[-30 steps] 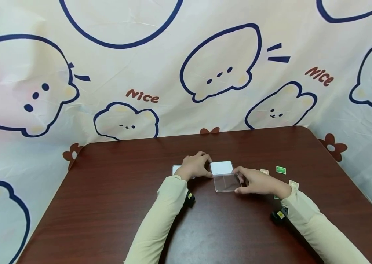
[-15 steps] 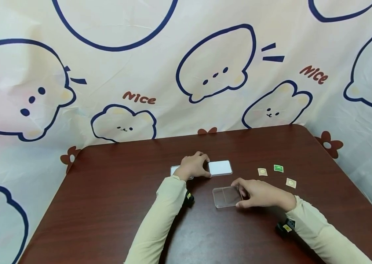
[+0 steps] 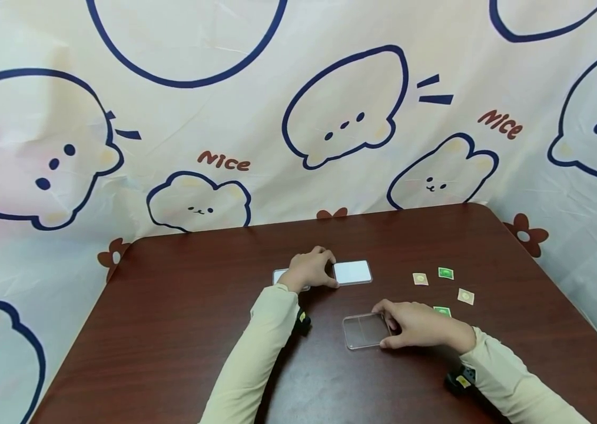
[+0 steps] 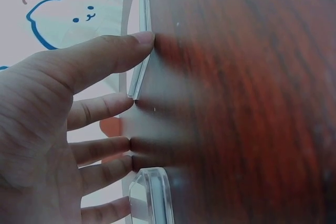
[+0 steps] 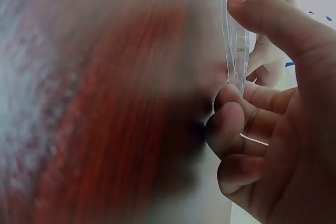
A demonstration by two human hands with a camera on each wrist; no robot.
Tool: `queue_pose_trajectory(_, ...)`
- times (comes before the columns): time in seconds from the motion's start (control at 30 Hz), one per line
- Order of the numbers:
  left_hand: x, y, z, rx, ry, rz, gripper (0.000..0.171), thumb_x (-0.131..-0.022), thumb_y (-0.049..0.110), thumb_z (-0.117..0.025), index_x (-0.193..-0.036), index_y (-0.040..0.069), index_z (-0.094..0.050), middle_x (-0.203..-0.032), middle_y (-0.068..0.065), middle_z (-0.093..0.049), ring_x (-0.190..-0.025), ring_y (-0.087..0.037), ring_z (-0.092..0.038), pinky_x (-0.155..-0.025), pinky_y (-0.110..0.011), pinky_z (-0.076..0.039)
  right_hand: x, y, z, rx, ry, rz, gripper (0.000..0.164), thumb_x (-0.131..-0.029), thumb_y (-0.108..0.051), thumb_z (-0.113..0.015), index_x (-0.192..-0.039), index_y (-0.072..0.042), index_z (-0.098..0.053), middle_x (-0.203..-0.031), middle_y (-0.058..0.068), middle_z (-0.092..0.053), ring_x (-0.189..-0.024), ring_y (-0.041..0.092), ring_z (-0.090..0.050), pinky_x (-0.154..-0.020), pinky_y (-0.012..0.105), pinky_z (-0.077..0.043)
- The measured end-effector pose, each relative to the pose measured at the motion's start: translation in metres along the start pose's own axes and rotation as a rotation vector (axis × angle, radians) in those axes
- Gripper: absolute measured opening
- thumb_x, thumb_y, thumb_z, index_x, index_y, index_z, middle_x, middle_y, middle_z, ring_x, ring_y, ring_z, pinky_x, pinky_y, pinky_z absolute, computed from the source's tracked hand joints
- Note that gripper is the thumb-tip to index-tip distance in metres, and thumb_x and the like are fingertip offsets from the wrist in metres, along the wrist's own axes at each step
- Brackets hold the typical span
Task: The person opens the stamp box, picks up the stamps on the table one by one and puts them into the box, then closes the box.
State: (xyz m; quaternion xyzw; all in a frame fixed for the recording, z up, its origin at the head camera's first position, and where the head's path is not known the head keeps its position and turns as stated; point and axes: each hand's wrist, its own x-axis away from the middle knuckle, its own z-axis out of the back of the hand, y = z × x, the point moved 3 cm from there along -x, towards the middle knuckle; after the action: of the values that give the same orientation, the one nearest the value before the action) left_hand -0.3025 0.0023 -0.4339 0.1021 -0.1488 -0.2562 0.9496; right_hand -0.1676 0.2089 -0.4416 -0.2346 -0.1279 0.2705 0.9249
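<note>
A flat clear plastic case base with a white inside (image 3: 352, 272) lies on the table. My left hand (image 3: 309, 269) holds it at its left end, thumb on the near edge and index finger (image 4: 102, 109) at the far corner. Under the left wrist, partly hidden, lies a second clear case with white inside (image 3: 280, 274); its end shows in the left wrist view. Nearer to me, my right hand (image 3: 420, 325) grips a clear rectangular lid (image 3: 364, 331) by its right end, between thumb (image 5: 262, 17) and fingers. Whether the lid touches the table I cannot tell.
Right of the case base lie small stamp-like squares: a beige one (image 3: 420, 279), a green one (image 3: 445, 273), another beige one (image 3: 466, 296) and a green one (image 3: 442, 311) partly behind the right hand. A printed cloth (image 3: 267, 118) hangs behind the brown table (image 3: 171, 330).
My right hand has drawn the clear lid away from the white case base, toward me. The left hand stays on the base. More of the small squares show now.
</note>
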Motion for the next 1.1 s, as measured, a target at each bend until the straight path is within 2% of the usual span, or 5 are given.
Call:
queue_pose_trajectory(0.43,0.001,-0.004,0.002,0.041,-0.015,-0.028,0.058,-0.081,0.051,-0.072,-0.129,0.023,-0.056,-0.149,-0.002,-0.041,-0.128,-0.027,-0.051,-0.105,-0.05,-0.039,0.0,-0.004,-0.001,0.069,0.026,-0.04,0.056,-0.077,-0.042,-0.077,-0.12,-0.013,-0.055,-0.072,-0.013,-0.046,-0.059,-0.002,-0.039,-0.052,0.019,-0.032)
queue_pose_trajectory(0.6,0.0,-0.009,0.0,0.106,-0.059,-0.07,0.056,-0.083,0.045,-0.072,-0.131,0.02,-0.056,-0.152,-0.004,-0.037,-0.139,-0.024,-0.039,-0.112,-0.053,-0.03,0.003,-0.002,-0.007,0.072,0.034,-0.071,0.061,-0.077,-0.042,-0.077,-0.124,-0.012,-0.054,-0.075,-0.011,-0.045,-0.061,0.0,-0.039,-0.053,0.021,-0.033)
queue_pose_trajectory(0.73,0.003,-0.015,-0.001,0.204,-0.111,-0.109,0.053,-0.087,0.038,-0.071,-0.132,0.016,-0.055,-0.153,-0.008,-0.035,-0.143,-0.026,-0.033,-0.114,-0.055,-0.025,0.005,-0.001,-0.012,0.074,0.024,-0.082,0.067,-0.077,-0.043,-0.077,-0.129,-0.009,-0.052,-0.084,-0.01,-0.049,-0.068,0.002,-0.043,-0.058,0.023,-0.037)
queue_pose_trajectory(0.9,0.012,-0.027,0.004,0.332,-0.109,-0.111,0.053,-0.086,0.033,-0.072,-0.133,0.012,-0.055,-0.147,-0.009,-0.044,-0.137,-0.025,-0.041,-0.11,-0.046,-0.036,0.004,-0.001,-0.01,0.065,0.006,-0.063,0.074,-0.077,-0.046,-0.076,-0.134,-0.006,-0.05,-0.085,-0.009,-0.049,-0.069,0.003,-0.043,-0.058,0.023,-0.036)
queue_pose_trajectory(1.1,0.034,-0.045,0.01,0.389,-0.098,-0.093,0.06,-0.083,0.041,-0.074,-0.135,0.02,-0.054,-0.146,-0.005,-0.045,-0.126,-0.024,-0.046,-0.1,-0.043,-0.043,0.001,0.001,0.001,-0.055,-0.02,0.017,0.071,-0.083,-0.041,-0.074,-0.132,0.002,-0.047,-0.079,-0.009,-0.044,-0.067,-0.002,-0.037,-0.06,0.019,-0.033)
